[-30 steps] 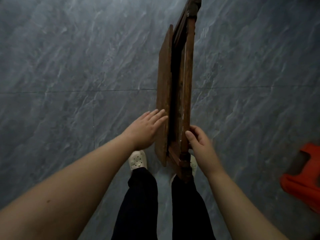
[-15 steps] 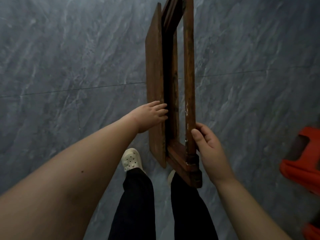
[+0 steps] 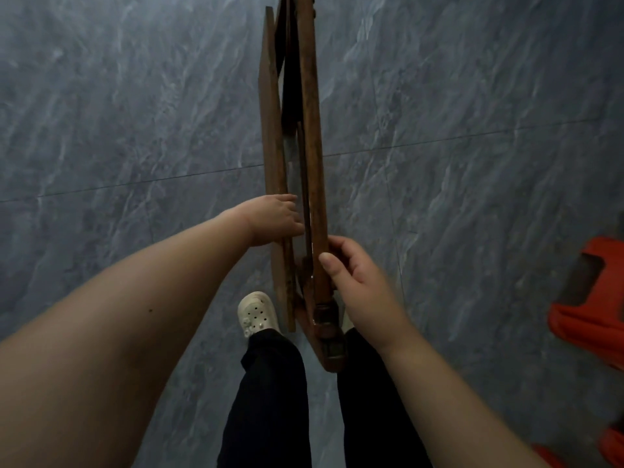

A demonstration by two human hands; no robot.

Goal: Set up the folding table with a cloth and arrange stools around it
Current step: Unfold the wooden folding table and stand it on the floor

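Folding table (image 3: 309,146) is folded flat, upright on edge just in front of the person's legs. The left hand (image 3: 275,219) grips the tabletop's edge and the right hand (image 3: 354,278) is wrapped round a leg (red stool (image 3: 587,319) off right).

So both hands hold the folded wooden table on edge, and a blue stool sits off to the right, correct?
The stool is red-orange, not blue; the head view shows it. Otherwise yes: left hand and right hand hold the folded table on edge.
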